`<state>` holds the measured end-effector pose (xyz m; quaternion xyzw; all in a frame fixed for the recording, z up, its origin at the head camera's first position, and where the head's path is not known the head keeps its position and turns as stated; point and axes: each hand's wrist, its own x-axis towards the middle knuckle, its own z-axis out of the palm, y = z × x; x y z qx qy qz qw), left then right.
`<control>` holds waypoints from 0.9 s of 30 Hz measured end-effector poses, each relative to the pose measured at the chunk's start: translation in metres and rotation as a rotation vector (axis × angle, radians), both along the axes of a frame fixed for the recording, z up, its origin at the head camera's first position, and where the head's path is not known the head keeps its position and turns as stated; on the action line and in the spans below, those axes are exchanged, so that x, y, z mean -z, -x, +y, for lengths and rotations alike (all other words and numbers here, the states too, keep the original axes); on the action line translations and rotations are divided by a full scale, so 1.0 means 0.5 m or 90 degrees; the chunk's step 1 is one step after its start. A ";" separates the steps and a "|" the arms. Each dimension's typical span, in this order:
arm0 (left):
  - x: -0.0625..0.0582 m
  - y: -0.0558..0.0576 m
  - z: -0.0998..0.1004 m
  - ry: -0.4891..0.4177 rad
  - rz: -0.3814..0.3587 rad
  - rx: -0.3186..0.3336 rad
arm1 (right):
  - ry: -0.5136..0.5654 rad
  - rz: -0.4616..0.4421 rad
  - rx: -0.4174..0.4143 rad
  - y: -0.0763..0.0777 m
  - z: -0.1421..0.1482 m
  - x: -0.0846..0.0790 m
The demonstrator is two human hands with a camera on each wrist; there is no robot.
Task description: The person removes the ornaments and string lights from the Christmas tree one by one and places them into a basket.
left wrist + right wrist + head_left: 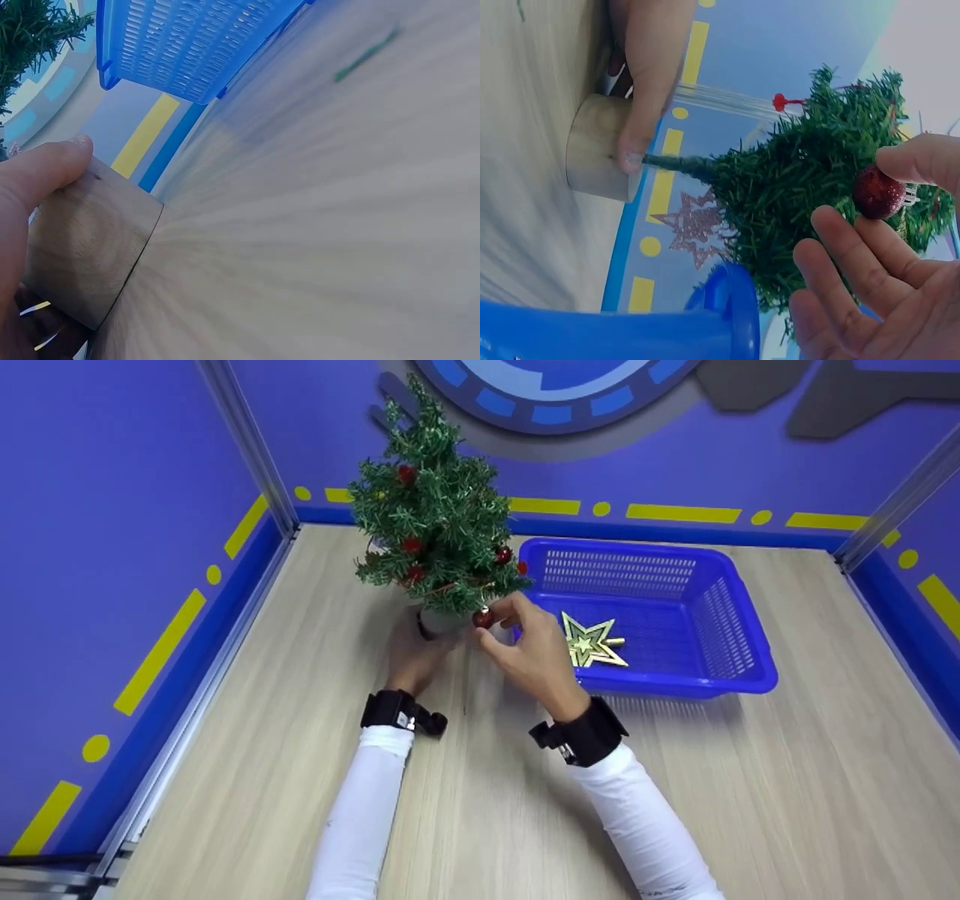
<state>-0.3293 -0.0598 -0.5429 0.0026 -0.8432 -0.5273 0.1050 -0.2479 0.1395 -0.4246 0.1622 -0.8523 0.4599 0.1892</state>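
A small artificial Christmas tree stands on a round wooden base, with several red ornaments among its branches. My left hand grips that base; in the left wrist view its thumb lies along the top of the wood. Low on the tree's right side, my right hand pinches a glittery red bauble between thumb and fingertips, close against the branches. A pink glitter star hangs at the tree's lower branches in the right wrist view.
Right of the tree sits a blue plastic basket with a gold star topper inside. A small green strand lies on the wooden table. Blue panels enclose the left, back and right sides.
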 end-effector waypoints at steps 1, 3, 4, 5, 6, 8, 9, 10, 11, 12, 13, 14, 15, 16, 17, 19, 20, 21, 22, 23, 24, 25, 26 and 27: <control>0.000 -0.001 0.000 0.008 -0.001 -0.001 | 0.009 0.000 -0.003 0.000 0.003 -0.001; 0.000 -0.001 -0.001 0.022 -0.003 -0.001 | 0.020 -0.007 -0.009 -0.002 0.009 -0.003; 0.000 -0.001 -0.002 0.030 -0.002 -0.001 | 0.022 -0.011 -0.010 -0.002 0.011 -0.004; -0.001 -0.001 -0.002 0.038 -0.003 -0.001 | 0.025 -0.014 -0.011 -0.003 0.013 -0.004; -0.001 -0.001 -0.002 0.045 -0.006 -0.002 | 0.027 -0.018 -0.012 -0.004 0.014 -0.005; -0.001 -0.001 -0.003 0.052 -0.008 -0.005 | 0.026 -0.024 -0.015 -0.005 0.016 -0.006; -0.002 -0.001 -0.003 0.061 -0.012 -0.008 | 0.025 -0.026 -0.015 -0.006 0.016 -0.007; -0.002 -0.001 -0.003 0.067 -0.018 -0.009 | 0.025 -0.027 -0.016 -0.006 0.017 -0.007; -0.002 -0.001 -0.003 0.073 -0.024 -0.010 | 0.026 -0.029 -0.016 -0.007 0.017 -0.008; -0.002 -0.002 -0.003 0.077 -0.030 -0.011 | 0.028 -0.030 -0.017 -0.007 0.018 -0.008; -0.002 -0.002 -0.002 0.081 -0.036 -0.011 | 0.030 -0.031 -0.017 -0.008 0.019 -0.009; -0.002 -0.003 -0.002 0.086 -0.039 -0.011 | 0.033 -0.030 -0.015 -0.009 0.020 -0.010; -0.002 -0.004 -0.001 0.084 -0.037 -0.008 | 0.036 -0.029 -0.014 -0.010 0.021 -0.011; -0.001 -0.004 0.000 0.076 -0.032 -0.004 | 0.039 -0.026 -0.014 -0.012 0.021 -0.012; 0.000 -0.004 0.000 0.068 -0.025 -0.001 | 0.042 -0.023 -0.012 -0.013 0.022 -0.013; 0.002 -0.003 -0.001 0.054 -0.006 0.003 | 0.046 -0.015 -0.012 -0.015 0.023 -0.016; 0.002 -0.003 -0.003 0.048 0.000 0.003 | 0.046 -0.011 -0.012 -0.016 0.023 -0.016; 0.002 -0.003 -0.004 0.041 0.004 0.005 | 0.046 -0.007 -0.014 -0.017 0.023 -0.017; 0.003 -0.003 -0.005 0.041 0.004 0.004 | 0.048 -0.003 -0.015 -0.017 0.023 -0.018; 0.002 -0.003 -0.006 0.043 0.002 0.002 | 0.050 0.000 -0.017 -0.017 0.024 -0.019; 0.001 -0.003 -0.007 0.044 -0.001 0.001 | 0.054 0.003 -0.020 -0.017 0.025 -0.020; 0.000 -0.003 -0.007 0.048 -0.004 0.001 | 0.057 0.006 -0.023 -0.017 0.026 -0.021; -0.002 -0.002 -0.006 0.054 -0.010 0.000 | 0.061 0.008 -0.024 -0.017 0.028 -0.023; -0.003 0.000 -0.005 0.058 -0.011 0.002 | 0.065 0.011 -0.026 -0.016 0.031 -0.024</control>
